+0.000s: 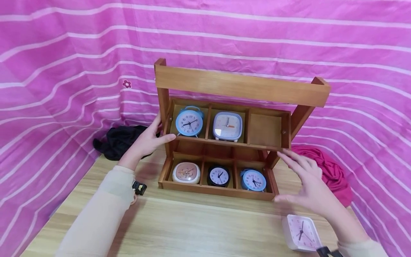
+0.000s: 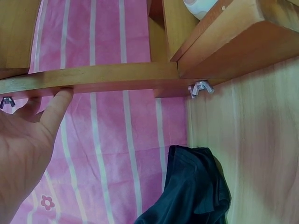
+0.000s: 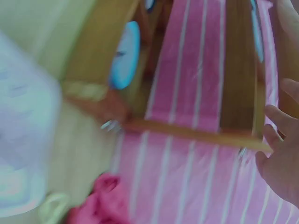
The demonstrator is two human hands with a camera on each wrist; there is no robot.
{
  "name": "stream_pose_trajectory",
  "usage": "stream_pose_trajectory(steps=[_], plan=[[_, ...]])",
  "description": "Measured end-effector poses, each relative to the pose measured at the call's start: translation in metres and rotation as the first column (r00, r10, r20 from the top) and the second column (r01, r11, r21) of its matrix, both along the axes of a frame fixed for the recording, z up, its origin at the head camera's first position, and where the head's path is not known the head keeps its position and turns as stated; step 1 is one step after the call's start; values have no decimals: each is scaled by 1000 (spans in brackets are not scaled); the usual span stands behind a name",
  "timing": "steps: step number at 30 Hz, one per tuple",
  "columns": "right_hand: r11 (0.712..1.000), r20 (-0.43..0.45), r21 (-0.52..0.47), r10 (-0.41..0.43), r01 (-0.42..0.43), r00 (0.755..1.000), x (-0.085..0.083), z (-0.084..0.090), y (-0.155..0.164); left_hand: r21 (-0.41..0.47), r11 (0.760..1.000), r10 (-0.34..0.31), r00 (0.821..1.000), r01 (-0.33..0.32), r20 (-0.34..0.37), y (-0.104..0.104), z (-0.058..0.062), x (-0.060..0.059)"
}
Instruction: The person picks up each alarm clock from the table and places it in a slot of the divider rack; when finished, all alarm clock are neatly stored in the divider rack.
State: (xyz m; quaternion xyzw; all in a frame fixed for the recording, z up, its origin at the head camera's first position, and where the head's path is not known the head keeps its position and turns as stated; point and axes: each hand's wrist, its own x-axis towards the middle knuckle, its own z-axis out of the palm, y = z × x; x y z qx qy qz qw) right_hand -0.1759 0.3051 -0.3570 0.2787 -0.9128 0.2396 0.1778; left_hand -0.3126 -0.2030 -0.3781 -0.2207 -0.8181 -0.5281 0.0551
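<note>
A two-tier wooden rack (image 1: 242,85) with a top bar stands on the table, each tier split into three compartments. My left hand (image 1: 149,141) touches its left side with extended fingers; the left wrist view shows fingertips against the side post (image 2: 117,77). Near the upper tier's right end, my right hand (image 1: 305,178) is spread and holds nothing. Upstairs sit a blue round alarm clock (image 1: 189,123) and a lavender square clock (image 1: 227,126); the right compartment is bare. Below are a cream clock (image 1: 186,172), a black clock (image 1: 219,176) and a blue clock (image 1: 253,180).
A white square clock (image 1: 302,233) lies on the table (image 1: 192,225) at the front right, beneath my right forearm. Black cloth (image 1: 120,142) lies left of the rack, crimson cloth (image 1: 330,175) right of it. A pink striped curtain (image 1: 224,35) hangs behind.
</note>
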Motion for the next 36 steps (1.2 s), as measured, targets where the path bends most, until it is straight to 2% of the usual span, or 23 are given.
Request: stream_pose_trajectory(steps=[3,6,9,12,15,18,22,27,30,36], plan=[[999,62,23,-35,33,997,22,-21,24,-3,1000,1,1000,-1,1,1,3,0],[997,116,49,-67,61,991,39,-50,48,-11,1000,4,1000,-4,2,2,4,-1],[994,145,86,-81,69,986,52,-77,66,-24,1000,6,1000,-6,-3,0,3,-1],[991,185,108,-99,80,978,58,-96,73,-38,999,16,1000,-16,-2,-3,3,0],[988,241,121,-125,98,962,60,-102,72,-46,999,25,1000,-25,5,-7,2,3],[991,267,96,-115,92,957,61,-105,74,-52,998,27,1000,-26,14,-7,2,4],[988,260,126,-120,90,958,66,-108,78,-60,998,30,999,-28,23,-5,2,4],[967,225,219,-176,126,958,75,-111,79,-64,998,29,999,-27,17,-2,3,4],[963,194,232,-182,135,964,77,-111,78,-61,998,21,1000,-20,13,-1,4,4],[956,184,245,-208,160,961,76,-103,73,-49,999,6,1000,-6,8,0,3,2]])
